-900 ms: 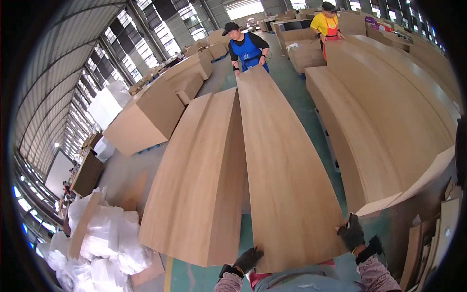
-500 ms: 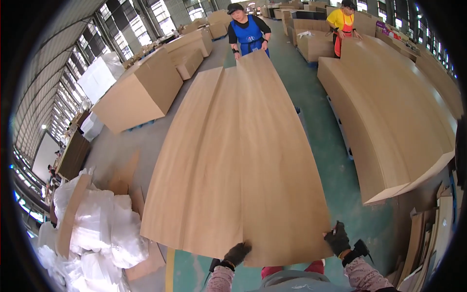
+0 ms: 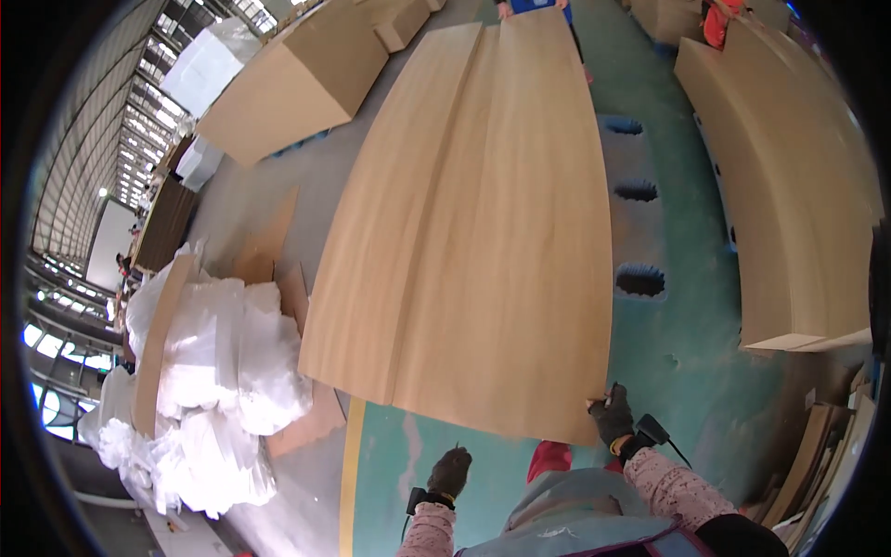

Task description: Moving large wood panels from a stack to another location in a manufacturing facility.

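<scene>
Plastic heap (image 3: 218, 353) left of boards (image 3: 501, 241), panel stack (image 3: 789, 204) right (pallet (image 3: 637, 232) between).

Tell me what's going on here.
A person's right hand is at the near right corner of a long wood-grain panel; the left hand is clear of it. A co-worker in blue, mostly out of view, is at the far end. The panel lies alongside a second panel, with a pallet showing to its right.
</scene>
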The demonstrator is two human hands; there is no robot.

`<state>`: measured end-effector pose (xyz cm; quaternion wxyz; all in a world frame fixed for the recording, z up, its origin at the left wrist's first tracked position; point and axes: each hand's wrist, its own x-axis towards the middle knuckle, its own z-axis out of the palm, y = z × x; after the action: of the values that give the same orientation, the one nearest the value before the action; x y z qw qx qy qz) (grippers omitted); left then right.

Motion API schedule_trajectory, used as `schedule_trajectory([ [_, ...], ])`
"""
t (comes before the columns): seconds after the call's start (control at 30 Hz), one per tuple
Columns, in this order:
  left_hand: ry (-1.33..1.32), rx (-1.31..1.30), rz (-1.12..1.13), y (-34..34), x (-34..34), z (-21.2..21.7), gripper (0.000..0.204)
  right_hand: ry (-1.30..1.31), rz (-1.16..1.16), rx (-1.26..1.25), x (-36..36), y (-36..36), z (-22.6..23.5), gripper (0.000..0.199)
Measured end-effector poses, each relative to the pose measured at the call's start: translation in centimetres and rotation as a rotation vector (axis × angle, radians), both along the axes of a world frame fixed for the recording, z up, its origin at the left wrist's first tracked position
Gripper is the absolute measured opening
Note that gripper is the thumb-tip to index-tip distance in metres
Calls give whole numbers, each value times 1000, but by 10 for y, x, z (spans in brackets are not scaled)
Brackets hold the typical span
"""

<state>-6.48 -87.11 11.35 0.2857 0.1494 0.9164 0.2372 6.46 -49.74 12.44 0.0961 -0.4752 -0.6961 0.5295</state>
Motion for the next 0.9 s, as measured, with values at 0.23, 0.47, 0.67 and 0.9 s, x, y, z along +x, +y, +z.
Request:
schedule_trajectory([
  [0.23,149,21,-260,-27,26,-21,35,22,-16,-264,-46,-80,-58,51],
  [0.47,-47,70,396,-7,10,-20,46,-78,-83,-299,-70,-114,-62,51],
  [0.67,367,69,22,14,-28,-57,29,-120,-51,-317,-95,-145,-39,43],
  [0.9,-120,80,293,76,-72,-24,7,-231,10,-219,-103,-133,-33,47],
])
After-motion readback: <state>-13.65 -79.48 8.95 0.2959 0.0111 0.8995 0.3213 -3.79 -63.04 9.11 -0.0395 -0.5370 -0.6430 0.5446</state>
